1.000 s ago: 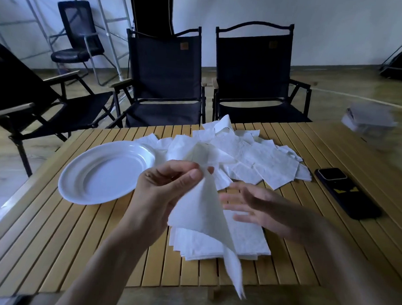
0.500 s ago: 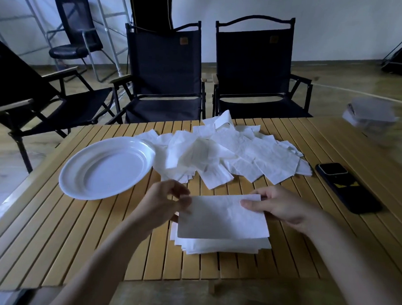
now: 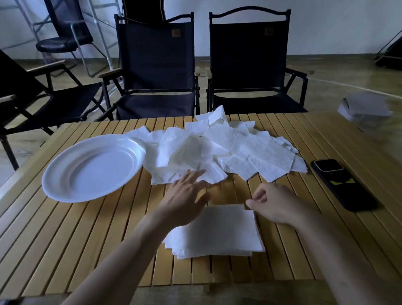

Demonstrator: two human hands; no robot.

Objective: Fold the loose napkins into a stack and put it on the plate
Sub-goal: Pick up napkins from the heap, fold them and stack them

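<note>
A stack of folded white napkins (image 3: 224, 234) lies on the slatted wooden table (image 3: 53, 238) near its front edge. Behind it spreads a heap of loose white napkins (image 3: 218, 150). A white plate (image 3: 91, 168) with nothing on it sits at the left, its rim touching the heap. My left hand (image 3: 186, 197) reaches forward with straight fingers, its fingertips at the near edge of the loose heap. My right hand (image 3: 273, 206) hovers at the stack's far right corner with loosely curled fingers and holds nothing.
A black phone (image 3: 341, 184) lies on the table at the right. Two black folding chairs (image 3: 157, 65) stand behind the table and another at the left. A blurred pale bundle (image 3: 365, 108) sits at the far right edge.
The napkin my left hand held up was folded and laid on the stack. Both hands have let go of it, and my left hand has moved forward to the loose heap.
</note>
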